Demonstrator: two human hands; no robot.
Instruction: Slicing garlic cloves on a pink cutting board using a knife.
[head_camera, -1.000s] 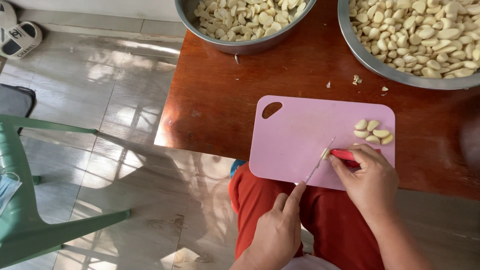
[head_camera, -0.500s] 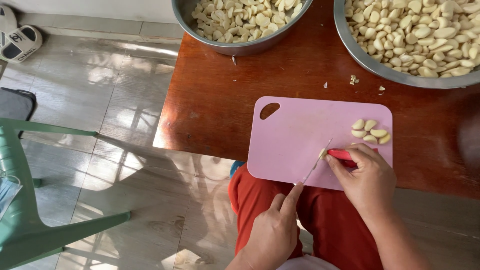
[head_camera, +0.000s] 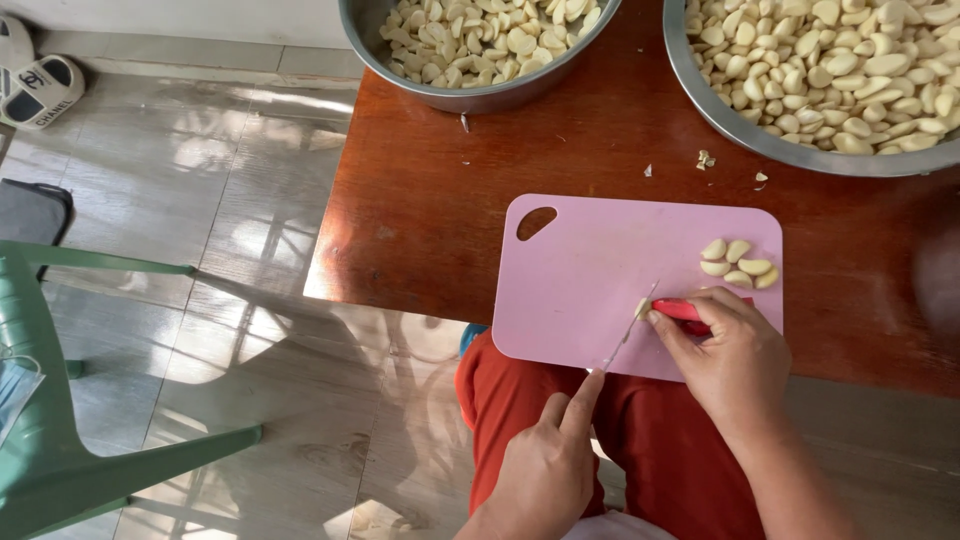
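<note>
1. Right hand (head_camera: 735, 350) closed on red-handled knife (head_camera: 632, 322); garlic clove (head_camera: 642, 307) at its fingertips on pink cutting board (head_camera: 600, 270).
2. Blade runs from the right hand down-left toward left hand (head_camera: 545, 462), whose extended forefinger touches the tip.
3. Left hand loosely curled, gripping nothing.

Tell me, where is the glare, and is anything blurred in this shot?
Head view: sunlight glares in bright patches on the floor tiles left of the table; a soft dark smudge blurs the right edge; the knife, right hand and cutting board look sharp.
</note>
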